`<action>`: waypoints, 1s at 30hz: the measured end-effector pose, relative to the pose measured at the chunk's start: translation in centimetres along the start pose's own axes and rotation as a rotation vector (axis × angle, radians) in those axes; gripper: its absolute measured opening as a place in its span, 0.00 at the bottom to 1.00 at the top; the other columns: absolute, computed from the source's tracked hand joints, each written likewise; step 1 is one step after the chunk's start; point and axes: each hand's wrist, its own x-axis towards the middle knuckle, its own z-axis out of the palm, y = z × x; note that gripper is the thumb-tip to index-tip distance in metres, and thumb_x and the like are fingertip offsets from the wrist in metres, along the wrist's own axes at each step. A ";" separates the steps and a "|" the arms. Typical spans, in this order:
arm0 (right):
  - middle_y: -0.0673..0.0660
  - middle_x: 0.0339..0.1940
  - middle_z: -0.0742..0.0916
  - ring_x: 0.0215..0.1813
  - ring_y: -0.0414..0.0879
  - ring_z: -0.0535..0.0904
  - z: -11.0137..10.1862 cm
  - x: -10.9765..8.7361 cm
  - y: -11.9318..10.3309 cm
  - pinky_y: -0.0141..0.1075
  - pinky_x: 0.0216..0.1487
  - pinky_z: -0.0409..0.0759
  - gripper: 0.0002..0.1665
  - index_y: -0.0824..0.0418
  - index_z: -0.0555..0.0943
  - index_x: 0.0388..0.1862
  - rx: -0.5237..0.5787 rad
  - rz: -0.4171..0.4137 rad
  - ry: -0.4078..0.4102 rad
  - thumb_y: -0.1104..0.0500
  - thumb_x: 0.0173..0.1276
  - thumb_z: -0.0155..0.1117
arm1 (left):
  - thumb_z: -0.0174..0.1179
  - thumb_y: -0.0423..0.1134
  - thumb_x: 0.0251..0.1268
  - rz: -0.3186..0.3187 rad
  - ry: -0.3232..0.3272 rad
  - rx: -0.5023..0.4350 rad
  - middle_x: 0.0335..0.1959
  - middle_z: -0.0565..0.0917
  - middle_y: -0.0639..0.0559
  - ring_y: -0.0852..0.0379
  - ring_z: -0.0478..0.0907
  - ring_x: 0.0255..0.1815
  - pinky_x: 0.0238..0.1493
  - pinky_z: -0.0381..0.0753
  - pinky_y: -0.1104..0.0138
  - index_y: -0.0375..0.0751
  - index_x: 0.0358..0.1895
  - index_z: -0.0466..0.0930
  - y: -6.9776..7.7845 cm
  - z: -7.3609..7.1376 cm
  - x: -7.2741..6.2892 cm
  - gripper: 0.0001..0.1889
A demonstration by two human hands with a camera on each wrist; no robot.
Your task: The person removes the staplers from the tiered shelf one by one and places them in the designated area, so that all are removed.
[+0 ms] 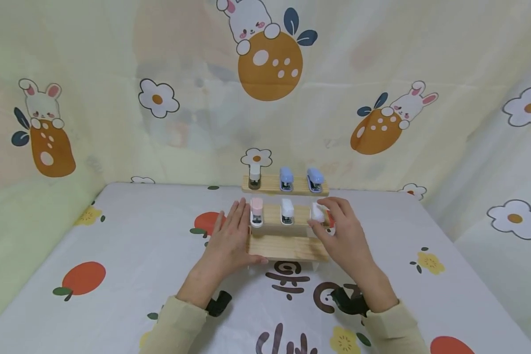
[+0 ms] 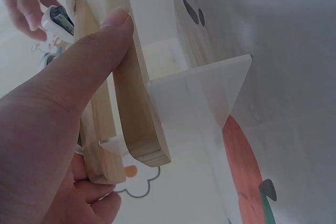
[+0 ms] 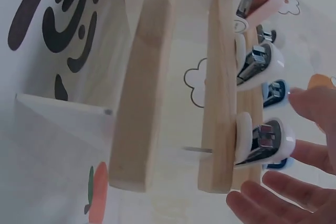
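My left hand (image 1: pixel 230 241) lies along the left end of a tiered wooden rack (image 1: pixel 287 248), its fingers straight against the side. In the left wrist view, the left thumb (image 2: pixel 100 48) presses the front plank. On the middle tier stand a pink mini stapler (image 1: pixel 256 211), a white mini stapler (image 1: pixel 287 210) and, at the right end, another white mini stapler (image 1: pixel 317 213). My right hand (image 1: pixel 347 238) is at that last stapler, thumb and fingers spread around it. The right wrist view shows the thumb (image 3: pixel 312 106) apart from the stapler and a finger at its end.
Along the back tier stand a white-and-dark mini stapler (image 1: pixel 254 178) and two blue mini staplers, one in the centre (image 1: pixel 286 178) and one at right (image 1: pixel 315 179). Clear side supports (image 2: pixel 205 85) hold up the planks. A printed cloth (image 1: pixel 137 236) covers the table; a patterned curtain (image 1: pixel 194 137) hangs behind.
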 end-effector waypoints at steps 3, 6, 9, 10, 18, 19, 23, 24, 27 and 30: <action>0.65 0.59 0.76 0.47 0.57 0.79 0.2 -0.4 0.2 0.49 0.44 0.82 0.30 0.66 0.76 0.59 -0.037 -0.024 -0.004 0.60 0.59 0.76 | 0.75 0.69 0.37 0.005 0.001 0.001 0.82 0.46 0.41 0.45 0.44 0.83 0.81 0.47 0.46 0.33 0.79 0.44 0.2 0.2 -0.1 0.71; 0.65 0.60 0.76 0.44 0.56 0.80 0.4 -0.6 0.1 0.47 0.40 0.82 0.31 0.66 0.77 0.59 -0.066 -0.038 -0.007 0.60 0.58 0.76 | 0.75 0.69 0.38 0.007 -0.004 -0.005 0.82 0.46 0.41 0.45 0.43 0.83 0.81 0.46 0.46 0.33 0.79 0.44 0.3 0.2 -0.2 0.71; 0.65 0.59 0.77 0.49 0.58 0.81 0.6 -0.6 0.0 0.49 0.43 0.84 0.29 0.66 0.77 0.59 -0.071 -0.043 -0.010 0.63 0.58 0.76 | 0.75 0.68 0.38 0.005 -0.007 -0.010 0.82 0.46 0.41 0.45 0.43 0.83 0.81 0.45 0.46 0.33 0.79 0.43 0.3 0.2 -0.2 0.71; 0.66 0.59 0.77 0.50 0.58 0.81 0.6 -0.5 -0.1 0.49 0.44 0.85 0.29 0.66 0.77 0.58 -0.068 -0.042 -0.012 0.64 0.58 0.75 | 0.75 0.68 0.38 0.002 -0.010 -0.011 0.82 0.45 0.42 0.45 0.42 0.83 0.81 0.44 0.46 0.34 0.79 0.43 0.2 0.1 -0.1 0.71; 0.66 0.58 0.77 0.51 0.57 0.80 0.9 -0.2 -0.4 0.47 0.44 0.85 0.27 0.69 0.76 0.55 -0.054 -0.028 -0.017 0.68 0.57 0.74 | 0.75 0.68 0.39 -0.003 -0.013 -0.016 0.82 0.45 0.41 0.45 0.41 0.83 0.81 0.45 0.46 0.33 0.79 0.43 0.1 0.0 0.0 0.70; 0.67 0.58 0.77 0.52 0.58 0.80 0.9 -0.1 -0.3 0.47 0.45 0.85 0.27 0.69 0.76 0.55 -0.054 -0.031 -0.013 0.68 0.57 0.74 | 0.75 0.68 0.39 -0.003 -0.013 -0.016 0.82 0.45 0.41 0.45 0.41 0.83 0.81 0.45 0.46 0.33 0.79 0.43 0.0 0.0 0.0 0.70; 0.67 0.58 0.78 0.56 0.60 0.80 1.0 0.0 0.0 0.49 0.50 0.84 0.26 0.70 0.76 0.55 -0.051 -0.048 -0.004 0.71 0.57 0.73 | 0.75 0.67 0.40 -0.005 -0.017 -0.023 0.82 0.44 0.41 0.45 0.41 0.83 0.81 0.45 0.46 0.33 0.79 0.42 0.0 0.0 -0.1 0.70; 0.67 0.57 0.78 0.56 0.60 0.79 1.0 0.0 0.0 0.50 0.51 0.84 0.26 0.70 0.76 0.55 -0.051 -0.054 -0.003 0.71 0.57 0.73 | 0.75 0.67 0.40 -0.004 -0.015 -0.022 0.82 0.44 0.41 0.45 0.41 0.83 0.81 0.45 0.46 0.33 0.79 0.42 0.0 0.0 -0.1 0.70; 0.67 0.58 0.79 0.54 0.60 0.81 0.8 -0.1 0.2 0.48 0.48 0.85 0.27 0.70 0.77 0.56 -0.055 -0.064 -0.003 0.72 0.57 0.73 | 0.75 0.67 0.40 0.002 -0.011 -0.021 0.82 0.44 0.41 0.45 0.42 0.83 0.81 0.45 0.46 0.33 0.79 0.42 0.0 0.0 -0.1 0.70; 0.67 0.59 0.79 0.51 0.58 0.82 0.4 -0.2 0.4 0.46 0.42 0.85 0.28 0.70 0.78 0.57 -0.064 -0.072 0.002 0.73 0.56 0.73 | 0.75 0.68 0.40 0.006 -0.009 -0.015 0.82 0.45 0.41 0.45 0.42 0.83 0.81 0.45 0.45 0.33 0.79 0.42 0.1 0.0 -0.1 0.70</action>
